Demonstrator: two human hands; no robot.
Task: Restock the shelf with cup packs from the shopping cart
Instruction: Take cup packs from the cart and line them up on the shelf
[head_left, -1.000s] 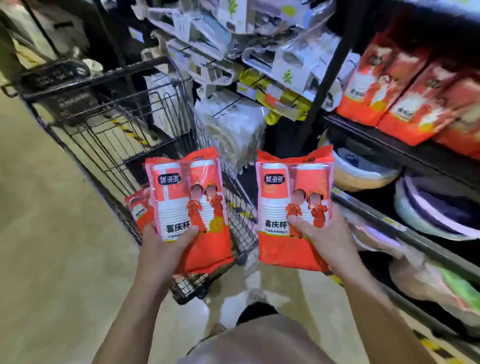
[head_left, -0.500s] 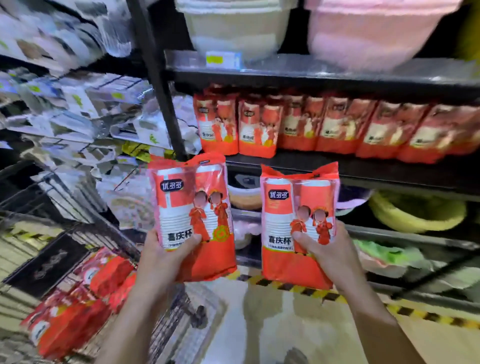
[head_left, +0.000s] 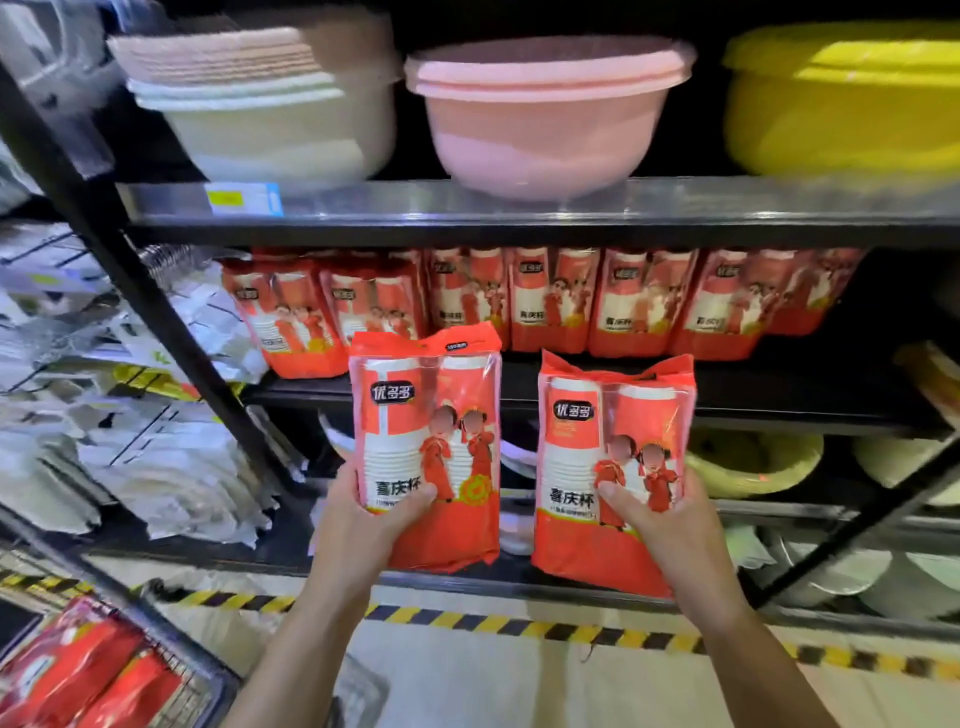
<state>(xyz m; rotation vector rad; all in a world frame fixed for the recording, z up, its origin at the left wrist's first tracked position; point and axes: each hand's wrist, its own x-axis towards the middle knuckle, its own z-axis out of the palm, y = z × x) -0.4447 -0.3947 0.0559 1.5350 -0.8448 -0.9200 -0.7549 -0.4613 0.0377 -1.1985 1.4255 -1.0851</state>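
I hold two red-and-white cup packs upright in front of the shelving. My left hand grips the lower part of the left cup pack. My right hand grips the right cup pack the same way. Behind and just above them, the black shelf carries a row of several matching cup packs standing side by side. At the bottom left, the shopping cart holds more red cup packs.
On the shelf above stand a cream basin stack, a pink basin and a yellow basin. White packaged goods fill the rack to the left. More basins sit below. Yellow-black tape marks the floor edge.
My view has swung from the cart up to the shelves. Both hands have carried the packs up and closer to the shelf with the matching packs.
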